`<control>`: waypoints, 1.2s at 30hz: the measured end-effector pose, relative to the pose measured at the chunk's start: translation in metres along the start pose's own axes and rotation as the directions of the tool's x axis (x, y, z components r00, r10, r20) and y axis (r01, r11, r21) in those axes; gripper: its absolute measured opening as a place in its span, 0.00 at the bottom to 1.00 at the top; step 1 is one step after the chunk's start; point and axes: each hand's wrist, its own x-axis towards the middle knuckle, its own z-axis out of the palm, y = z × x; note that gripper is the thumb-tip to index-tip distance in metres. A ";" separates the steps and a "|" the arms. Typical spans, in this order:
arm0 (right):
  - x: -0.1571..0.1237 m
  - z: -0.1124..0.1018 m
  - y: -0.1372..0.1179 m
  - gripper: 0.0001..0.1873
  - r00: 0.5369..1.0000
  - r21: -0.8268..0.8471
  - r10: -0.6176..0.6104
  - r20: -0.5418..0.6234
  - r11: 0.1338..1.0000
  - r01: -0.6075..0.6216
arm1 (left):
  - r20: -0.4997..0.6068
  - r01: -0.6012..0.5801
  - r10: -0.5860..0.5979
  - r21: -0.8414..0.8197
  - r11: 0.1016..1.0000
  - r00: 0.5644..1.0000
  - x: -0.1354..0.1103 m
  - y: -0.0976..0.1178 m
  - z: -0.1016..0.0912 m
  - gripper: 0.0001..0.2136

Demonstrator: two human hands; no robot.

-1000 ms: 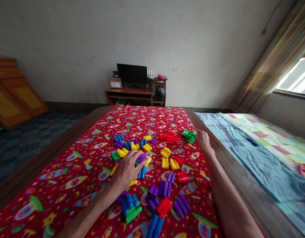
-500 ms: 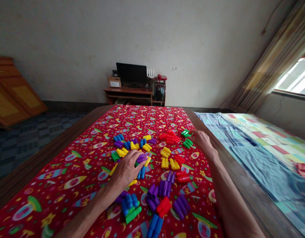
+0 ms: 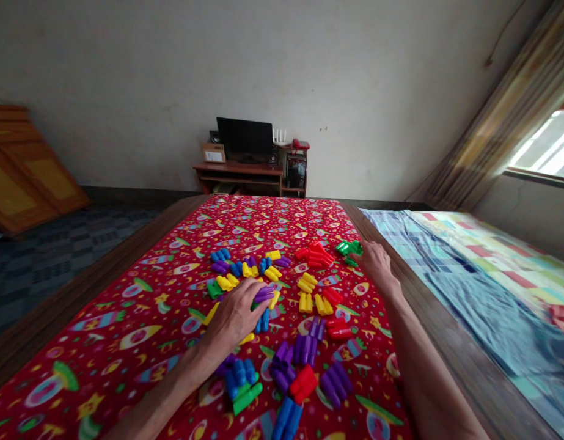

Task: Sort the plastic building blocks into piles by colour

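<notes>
Several plastic toy blocks in blue, purple, yellow, red and green lie scattered on a red patterned cloth (image 3: 139, 318). My left hand (image 3: 233, 315) rests palm down on the middle of the pile, its fingertips on a purple block (image 3: 263, 294). My right hand (image 3: 376, 260) reaches to the far right and touches a cluster of green blocks (image 3: 349, 248). Its fingers point away from me and their grip is hidden. Red blocks (image 3: 316, 253) sit just left of the green ones.
The cloth covers a wooden table whose bare edge (image 3: 440, 330) runs along the right. A bed with a checked sheet (image 3: 483, 275) lies beyond it. A desk with a monitor (image 3: 245, 139) stands at the far wall. A wooden cabinet (image 3: 25, 165) is at the left.
The green blocks at my right hand have shifted: they spread apart half a second ago and are now gathered closer again. My left hand has stayed put.
</notes>
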 end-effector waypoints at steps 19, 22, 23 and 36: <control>-0.021 -0.030 -0.060 0.17 0.923 0.599 -0.310 -0.228 0.703 0.384 | -0.080 0.056 -0.065 -0.110 0.992 0.995 0.004 -0.007 -0.004 0.13; -0.054 -0.031 -0.110 0.14 0.774 0.723 -0.605 -0.186 0.449 0.525 | -0.024 0.085 -0.091 -0.173 0.981 0.996 0.004 -0.004 -0.002 0.15; -0.064 -0.028 -0.123 0.13 0.723 0.737 -0.668 -0.177 0.397 0.547 | -0.011 0.101 -0.105 -0.190 0.977 0.994 0.003 -0.002 -0.001 0.17; -0.039 -0.014 -0.087 0.08 0.813 0.472 -0.582 -0.003 0.716 0.515 | 0.213 0.067 -0.118 0.234 0.970 0.970 -0.001 -0.028 -0.016 0.20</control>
